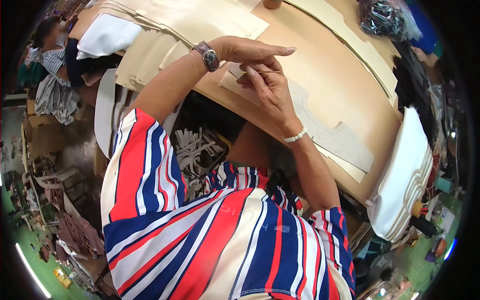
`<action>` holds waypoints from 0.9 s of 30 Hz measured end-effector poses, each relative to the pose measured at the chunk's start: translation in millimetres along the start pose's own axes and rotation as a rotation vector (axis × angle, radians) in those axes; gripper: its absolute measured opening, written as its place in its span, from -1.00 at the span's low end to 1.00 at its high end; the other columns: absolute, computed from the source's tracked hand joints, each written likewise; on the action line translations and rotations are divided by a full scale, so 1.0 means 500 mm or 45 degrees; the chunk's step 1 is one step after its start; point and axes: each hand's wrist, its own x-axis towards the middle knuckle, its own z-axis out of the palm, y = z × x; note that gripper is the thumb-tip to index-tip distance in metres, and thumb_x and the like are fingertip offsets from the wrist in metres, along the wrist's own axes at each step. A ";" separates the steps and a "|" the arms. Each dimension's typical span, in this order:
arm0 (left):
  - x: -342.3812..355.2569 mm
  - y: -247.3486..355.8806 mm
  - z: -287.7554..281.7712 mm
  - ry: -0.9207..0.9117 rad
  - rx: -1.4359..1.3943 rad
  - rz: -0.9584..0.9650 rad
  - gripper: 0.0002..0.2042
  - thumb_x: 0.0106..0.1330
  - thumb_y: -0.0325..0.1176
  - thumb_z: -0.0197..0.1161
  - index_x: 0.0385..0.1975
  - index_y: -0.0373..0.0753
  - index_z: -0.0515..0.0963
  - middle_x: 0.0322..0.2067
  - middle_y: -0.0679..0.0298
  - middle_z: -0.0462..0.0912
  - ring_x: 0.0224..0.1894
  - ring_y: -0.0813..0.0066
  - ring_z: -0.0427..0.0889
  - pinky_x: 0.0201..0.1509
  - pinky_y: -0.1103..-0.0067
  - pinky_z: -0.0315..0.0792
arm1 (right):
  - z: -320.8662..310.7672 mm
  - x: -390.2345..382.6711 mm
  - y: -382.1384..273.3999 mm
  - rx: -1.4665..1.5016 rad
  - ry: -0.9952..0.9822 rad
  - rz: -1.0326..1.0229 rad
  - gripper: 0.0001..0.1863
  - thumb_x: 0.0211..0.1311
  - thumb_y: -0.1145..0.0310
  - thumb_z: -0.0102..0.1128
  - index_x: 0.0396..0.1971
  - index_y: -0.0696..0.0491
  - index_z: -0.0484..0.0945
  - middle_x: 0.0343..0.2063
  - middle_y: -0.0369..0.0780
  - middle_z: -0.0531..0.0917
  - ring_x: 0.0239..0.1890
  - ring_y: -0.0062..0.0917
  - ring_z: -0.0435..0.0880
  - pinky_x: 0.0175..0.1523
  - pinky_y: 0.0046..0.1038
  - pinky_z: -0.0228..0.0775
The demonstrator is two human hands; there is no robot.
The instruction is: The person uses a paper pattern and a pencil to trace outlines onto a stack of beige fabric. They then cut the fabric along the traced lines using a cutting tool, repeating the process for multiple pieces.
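My left hand (247,49) is held over the near part of the table, fingers stretched to the right, with a watch (210,59) on its wrist. Just below it, my right hand (274,95) is closed in a pinch on a thin yellowish stick (267,72). The two hands are close together; whether they touch is hard to tell. Under the right hand lies a grey pattern piece (335,136) with a curved cut-out, on top of a cream sheet (345,167). A bead bracelet (296,135) circles my right wrist.
Stacked cream sheets (215,22) cover the table's far left. A long cream strip (350,42) runs along the far right side. White padded panels (400,175) hang at the right edge. Below the table sits a bin of pale offcuts (192,150). Another person (52,55) is at far left.
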 end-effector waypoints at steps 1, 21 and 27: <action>0.004 -0.008 -0.001 0.037 -0.010 -0.023 -0.14 0.21 0.38 -0.39 -0.04 -0.41 0.44 -0.47 0.16 0.58 -0.58 0.58 0.52 -0.48 0.73 0.37 | 0.006 0.007 -0.001 -0.149 0.013 -0.034 -0.79 0.24 0.40 0.05 -0.20 0.20 0.49 -0.52 -0.13 0.61 -0.41 -0.50 0.62 -0.27 -0.50 0.40; 0.024 -0.027 -0.001 -0.044 -0.244 0.128 -0.07 0.17 0.41 -0.34 -0.01 -0.54 0.37 -0.10 -0.09 0.48 -0.09 0.35 0.51 -0.02 0.59 0.37 | 0.052 0.028 0.002 -0.617 0.155 -0.384 -0.92 0.10 0.46 0.10 -0.38 0.08 0.50 -0.52 -0.10 0.61 -0.46 -0.23 0.61 -0.38 -0.30 0.41; 0.015 -0.018 0.007 0.011 -0.223 0.077 -0.09 0.21 0.37 -0.40 -0.03 -0.54 0.40 0.00 -0.12 0.43 0.13 0.21 0.37 0.29 0.49 0.11 | 0.054 0.027 0.001 -0.630 0.152 -0.364 -0.92 0.11 0.45 0.09 -0.38 0.07 0.51 -0.52 -0.10 0.61 -0.46 -0.22 0.60 -0.38 -0.30 0.41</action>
